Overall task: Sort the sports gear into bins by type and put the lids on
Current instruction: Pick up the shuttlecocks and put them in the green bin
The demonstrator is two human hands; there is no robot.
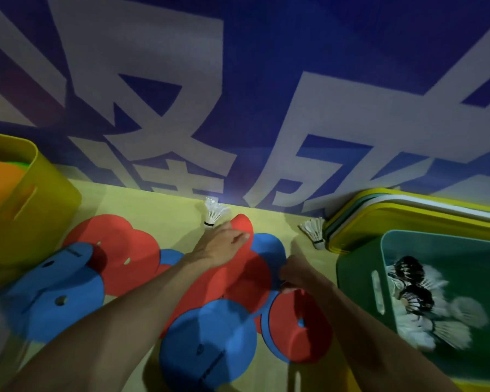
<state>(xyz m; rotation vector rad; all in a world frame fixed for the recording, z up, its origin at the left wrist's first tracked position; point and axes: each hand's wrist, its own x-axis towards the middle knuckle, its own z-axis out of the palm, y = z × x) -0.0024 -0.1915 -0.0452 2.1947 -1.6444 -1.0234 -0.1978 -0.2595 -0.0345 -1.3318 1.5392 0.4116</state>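
Red and blue flat disc cones (119,250) lie scattered on the yellow floor. My left hand (221,247) grips the raised edge of a red disc (242,223), thumb on top. My right hand (294,274) pinches the rim of a tilted red disc with a blue one behind it (297,329). A blue disc (210,343) lies below my arms. Two white shuttlecocks rest on the floor by the wall, one (214,212) just beyond my left hand, another (314,229) further right. The green bin (359,275) at right holds several shuttlecocks (425,304).
A yellow bin (37,210) at left holds orange items. A stack of lids (408,210), yellow, white and green, lies behind the green bin against the wall. A blue banner with large white characters (238,94) covers the wall.
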